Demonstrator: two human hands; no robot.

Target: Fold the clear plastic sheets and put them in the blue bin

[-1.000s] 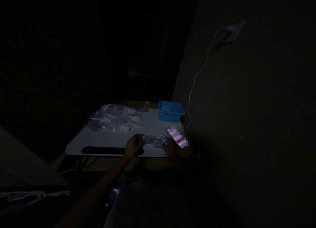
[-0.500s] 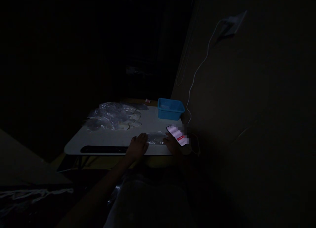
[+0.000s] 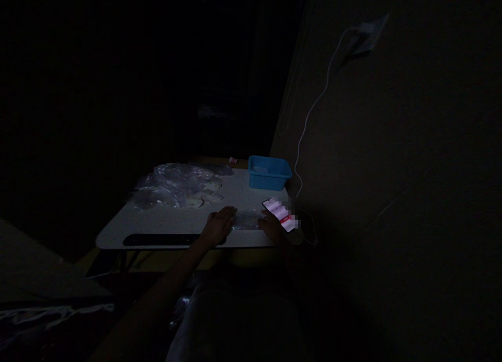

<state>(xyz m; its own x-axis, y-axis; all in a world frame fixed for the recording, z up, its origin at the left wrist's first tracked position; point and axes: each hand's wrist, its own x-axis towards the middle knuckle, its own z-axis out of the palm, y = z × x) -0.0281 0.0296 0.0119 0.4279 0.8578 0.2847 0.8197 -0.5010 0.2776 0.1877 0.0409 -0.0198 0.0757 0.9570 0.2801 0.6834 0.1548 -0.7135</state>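
Note:
A clear plastic bag lies flat on the white table, near its front edge. My left hand rests flat at the bag's left end, fingers stretched out and close together. At the right end is my right hand, dim, with thumb and forefinger apart by the bag's edge. Its other fingers are hard to make out. A lit phone lies just beyond and beside my right hand, partly covered by it.
A heap of crumpled clear plastic bags covers the table's far left. Toward the back right stands a blue basket. A black strip runs along the front edge. A white cable hangs down the right wall. The room is very dark.
My left hand has flattened, its fingers straighter and reaching slightly farther over the bag. My right hand stays at the other end. The whole view has shifted a little.

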